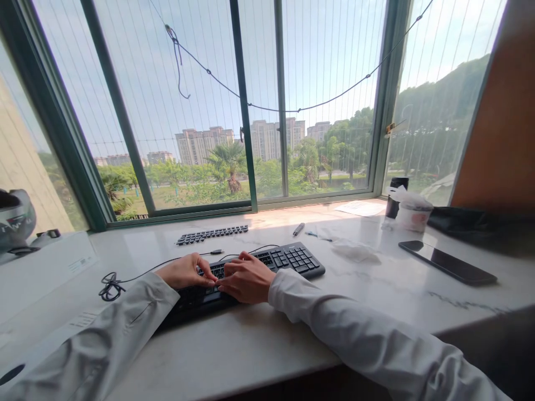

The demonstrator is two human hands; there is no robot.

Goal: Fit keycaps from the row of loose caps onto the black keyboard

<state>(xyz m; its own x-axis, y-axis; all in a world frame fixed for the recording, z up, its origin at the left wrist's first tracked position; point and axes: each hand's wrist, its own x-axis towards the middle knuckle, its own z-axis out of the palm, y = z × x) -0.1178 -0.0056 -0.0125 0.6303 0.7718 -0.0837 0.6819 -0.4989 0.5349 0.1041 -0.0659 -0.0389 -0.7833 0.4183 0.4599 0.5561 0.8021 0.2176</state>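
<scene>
both hands sit on a black keyboard (292, 259) that lies on the white marble table (376, 295), near its front edge and angled a little. left hand (186, 271) rests palm down on the keys left of centre, fingers bent down onto them, gripping nothing. right hand (246, 277) is just beside it at the middle of the keyboard, fingers curled loosely onto the keys, also holding nothing. fingertips of the two hands nearly meet. both arms are in white sleeves. the number pad end of the keyboard is uncovered. a black cable (112, 285) runs off to the left and ends in a tangled loop on the table. behind the keyboard lies a thin dark strip of keys (212, 234), apart from it. a pen (298, 229) lies further back to the right, near the window sill. a crumpled tissue (355, 250) lies right of the keyboard, a dark phone (447, 262) flat further right. a white tub (413, 214) and a dark cup (396, 197) stand at the back right. a helmet (14, 220) sits far left.
</scene>
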